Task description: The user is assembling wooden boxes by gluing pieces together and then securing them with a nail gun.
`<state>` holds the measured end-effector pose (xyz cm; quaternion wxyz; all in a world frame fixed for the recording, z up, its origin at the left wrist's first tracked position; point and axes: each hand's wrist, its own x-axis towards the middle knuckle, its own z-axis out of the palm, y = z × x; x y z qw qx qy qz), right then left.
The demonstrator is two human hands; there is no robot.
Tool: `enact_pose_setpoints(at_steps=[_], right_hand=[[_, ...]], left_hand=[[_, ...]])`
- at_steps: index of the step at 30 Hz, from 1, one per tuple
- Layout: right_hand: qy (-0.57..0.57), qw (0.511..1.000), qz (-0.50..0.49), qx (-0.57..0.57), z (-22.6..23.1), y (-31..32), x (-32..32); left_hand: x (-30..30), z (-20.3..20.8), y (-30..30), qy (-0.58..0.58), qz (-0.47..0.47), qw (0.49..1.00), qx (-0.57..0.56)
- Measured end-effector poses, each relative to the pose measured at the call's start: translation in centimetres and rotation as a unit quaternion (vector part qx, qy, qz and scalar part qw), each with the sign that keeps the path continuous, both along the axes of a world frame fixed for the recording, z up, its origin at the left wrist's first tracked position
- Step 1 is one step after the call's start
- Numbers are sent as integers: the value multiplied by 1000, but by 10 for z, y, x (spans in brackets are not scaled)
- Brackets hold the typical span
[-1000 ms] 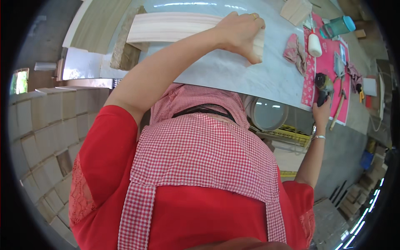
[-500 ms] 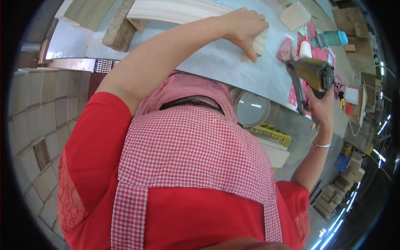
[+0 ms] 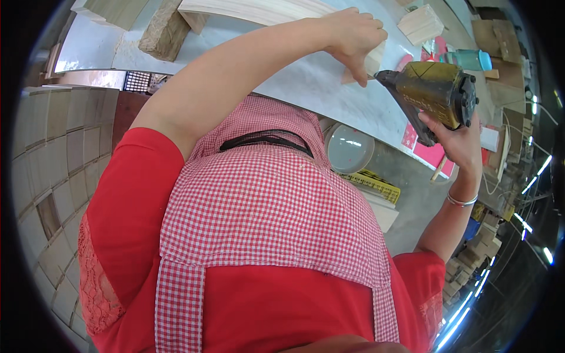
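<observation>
A long pale wooden board (image 3: pixel 253 12) lies on the light worktable (image 3: pixel 300 79). My left hand (image 3: pixel 355 38) reaches across and is closed on the board's right end, thumb on the near side and fingers curled over the far side. In my right hand (image 3: pixel 459 138) is a nail gun (image 3: pixel 432 88), olive-gold with black parts, gripped by its handle. Its nose points left and sits at the board's end, close beside my left thumb; whether it touches the wood I cannot tell.
A rough wood block (image 3: pixel 166 29) props the board's left part. Beyond the nail gun lie a wood block (image 3: pixel 421 25) and a teal-capped bottle (image 3: pixel 469 59). Stacked wood pieces (image 3: pixel 65 147) stand at left. Below the table edge is a round grey basin (image 3: pixel 350 147).
My right hand has raised the nail gun and brought its nose leftward to the board's end. My left hand keeps its hold there, shifted slightly in view.
</observation>
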<state>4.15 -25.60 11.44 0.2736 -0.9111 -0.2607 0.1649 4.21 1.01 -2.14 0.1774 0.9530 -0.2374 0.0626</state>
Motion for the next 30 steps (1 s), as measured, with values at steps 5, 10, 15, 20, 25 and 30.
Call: enact_pose_setpoints(at_steps=[5,10,15,20,25,30], right_hand=[[-3,999,16,-42,3,2,5],[-30,997,53,-37,3,-1,10],[-20,996,63,-56,4,-1,19],[-44,994,93,-45,7,-4,23],[-49,999,9,-10,5,0,41],[-63,997,38,-22,-1,10,63]], left_hand=[[1,6,2,12,-11,1000,-10],[0,10,6,32,-21,997,-63],[-2,14,4,29,-19,998,-50],[-10,13,2,25,42,999,-8],[-22,1,4,-1,110,992,62],[-20,-1,7,8,102,994,31]])
